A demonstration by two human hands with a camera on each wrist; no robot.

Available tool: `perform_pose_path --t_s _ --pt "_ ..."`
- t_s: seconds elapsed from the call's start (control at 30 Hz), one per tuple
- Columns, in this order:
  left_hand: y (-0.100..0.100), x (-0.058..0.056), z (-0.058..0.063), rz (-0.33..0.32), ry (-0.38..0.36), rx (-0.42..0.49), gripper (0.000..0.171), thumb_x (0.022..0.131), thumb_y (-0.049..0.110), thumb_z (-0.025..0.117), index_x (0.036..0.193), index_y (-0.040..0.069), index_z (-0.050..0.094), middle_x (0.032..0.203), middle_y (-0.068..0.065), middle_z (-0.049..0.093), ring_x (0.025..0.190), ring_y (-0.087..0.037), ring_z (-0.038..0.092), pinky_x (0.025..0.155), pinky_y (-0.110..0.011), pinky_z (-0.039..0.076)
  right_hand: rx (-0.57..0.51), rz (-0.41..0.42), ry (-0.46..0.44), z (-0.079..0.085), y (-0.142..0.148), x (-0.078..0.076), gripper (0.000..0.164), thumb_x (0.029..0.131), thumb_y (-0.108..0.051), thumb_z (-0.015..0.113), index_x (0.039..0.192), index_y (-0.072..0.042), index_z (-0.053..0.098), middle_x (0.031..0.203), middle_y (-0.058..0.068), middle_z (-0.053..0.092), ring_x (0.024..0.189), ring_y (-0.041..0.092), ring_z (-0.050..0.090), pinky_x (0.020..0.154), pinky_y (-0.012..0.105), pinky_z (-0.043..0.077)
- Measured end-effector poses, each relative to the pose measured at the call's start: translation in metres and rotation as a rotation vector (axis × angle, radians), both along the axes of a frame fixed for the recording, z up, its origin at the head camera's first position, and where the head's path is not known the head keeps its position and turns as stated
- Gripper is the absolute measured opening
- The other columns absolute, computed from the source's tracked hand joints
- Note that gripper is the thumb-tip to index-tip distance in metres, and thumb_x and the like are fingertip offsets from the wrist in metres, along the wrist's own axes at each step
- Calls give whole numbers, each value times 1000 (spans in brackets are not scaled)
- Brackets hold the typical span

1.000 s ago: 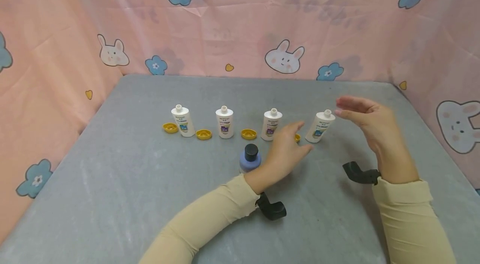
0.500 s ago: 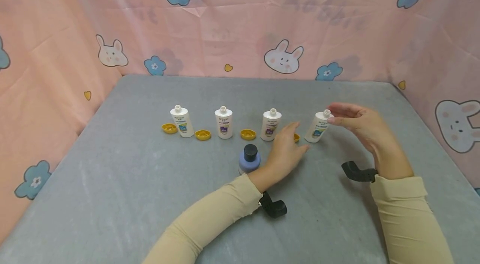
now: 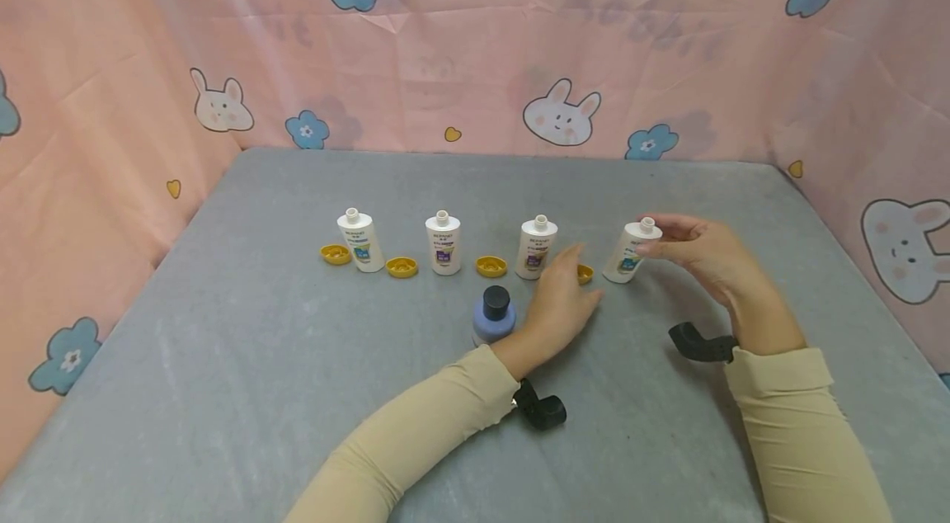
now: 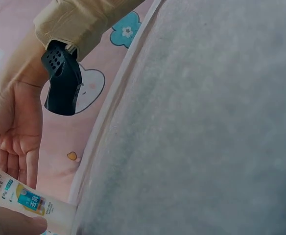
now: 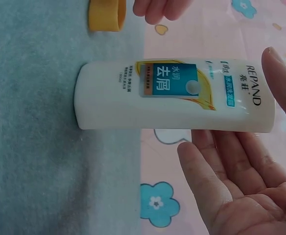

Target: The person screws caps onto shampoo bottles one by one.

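Note:
White shampoo bottle [image 3: 625, 256], uncapped, with a blue label, stands upright at the row's right end. My right hand [image 3: 701, 255] reaches around its upper part, thumb in front and fingers behind; in the right wrist view the fingers [image 5: 253, 166] look extended rather than curled. Whether they touch the bottle is hard to tell. Left of it, my left hand [image 3: 560, 300] hovers with spread thumb and fingers, holding nothing. Past its fingertips a yellow cap [image 3: 585, 273] lies partly hidden. Another white bottle [image 3: 536, 249] stands just behind the left hand.
Two more uncapped white bottles, a left one [image 3: 361, 242] and a middle one [image 3: 444, 246], stand leftward. Between them lie yellow caps, such as the middle cap [image 3: 491, 266]. A blue bottle [image 3: 494, 317] with a black cap stands beside the left wrist on the grey table [image 3: 297, 391].
My right hand has moved left and slightly down, from beside the rightmost bottle to around its upper part. The left hand has shifted slightly left. The bottles stay in place.

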State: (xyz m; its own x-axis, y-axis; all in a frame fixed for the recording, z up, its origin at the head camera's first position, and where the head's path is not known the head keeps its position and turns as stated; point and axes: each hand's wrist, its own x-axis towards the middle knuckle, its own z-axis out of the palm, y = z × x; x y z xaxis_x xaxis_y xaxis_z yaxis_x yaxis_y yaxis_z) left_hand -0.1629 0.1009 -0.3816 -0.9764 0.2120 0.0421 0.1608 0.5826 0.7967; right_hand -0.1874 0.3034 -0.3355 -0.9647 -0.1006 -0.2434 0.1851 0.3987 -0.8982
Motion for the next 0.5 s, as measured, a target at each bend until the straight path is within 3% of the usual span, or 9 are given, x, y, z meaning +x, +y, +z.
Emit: perform_pose_path --t_s 0.23,0.5 --pt "-1 -1 -4 2 -4 -12 63 88 12 76 144 5 49 148 -9 53 138 -20 50 114 -30 42 18 -4 -21 -1 -3 0 81 90 -30 75 153 -1 34 105 -32 56 113 -6 48 121 51 27" --pt "-1 -3 -6 22 6 -19 61 87 12 77 141 1 52 144 -12 57 137 -21 51 123 -31 28 -7 6 -33 -4 -3 -3 79 91 -28 73 152 2 33 100 -35 58 107 -11 50 121 49 29"
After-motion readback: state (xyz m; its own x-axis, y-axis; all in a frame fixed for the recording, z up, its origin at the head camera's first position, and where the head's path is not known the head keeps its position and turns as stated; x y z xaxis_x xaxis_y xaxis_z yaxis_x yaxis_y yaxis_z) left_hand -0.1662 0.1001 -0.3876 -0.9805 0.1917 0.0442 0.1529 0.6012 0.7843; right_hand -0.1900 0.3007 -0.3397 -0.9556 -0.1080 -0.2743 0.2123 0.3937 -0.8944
